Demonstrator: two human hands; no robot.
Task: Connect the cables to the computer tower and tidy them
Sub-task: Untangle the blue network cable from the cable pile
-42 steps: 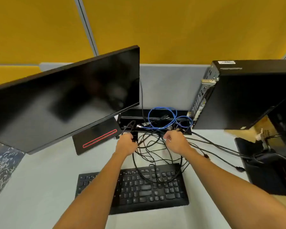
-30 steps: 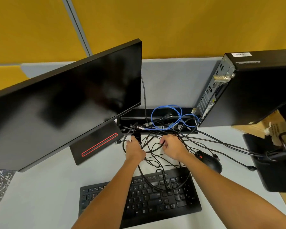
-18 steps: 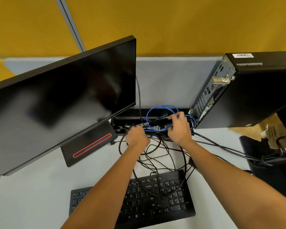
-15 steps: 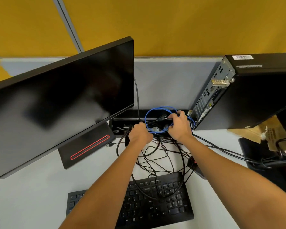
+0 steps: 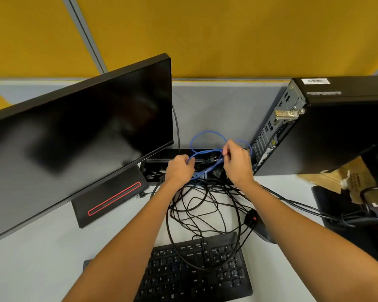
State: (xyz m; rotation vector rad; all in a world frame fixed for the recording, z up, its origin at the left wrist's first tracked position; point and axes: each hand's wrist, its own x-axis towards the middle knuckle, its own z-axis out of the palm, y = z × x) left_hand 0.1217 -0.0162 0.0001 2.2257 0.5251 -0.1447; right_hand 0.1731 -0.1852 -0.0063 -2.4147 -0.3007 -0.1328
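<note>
A black computer tower [image 5: 340, 127] stands at the right, its rear port panel [image 5: 277, 127] turned toward the middle. A blue cable [image 5: 207, 135] loops above the black cable tray [image 5: 159, 156] at the desk's back edge. My left hand [image 5: 179, 171] grips the blue cable at its lower left. My right hand [image 5: 238, 162] pinches the same blue cable near a black plug. Tangled black cables [image 5: 205, 205] lie on the desk below both hands and trail over the keyboard [image 5: 196, 271].
A black monitor [image 5: 79, 138] on a red-striped stand [image 5: 111, 201] fills the left. A mouse [image 5: 252, 221] lies under my right forearm. Thick black cables [image 5: 310, 208] run right toward a dark object and a torn cardboard box [image 5: 345, 177]. A grey partition stands behind.
Both hands moved from the black cable tangle up to the tray, and now lift the blue cable between them. The view has shifted slightly left.
</note>
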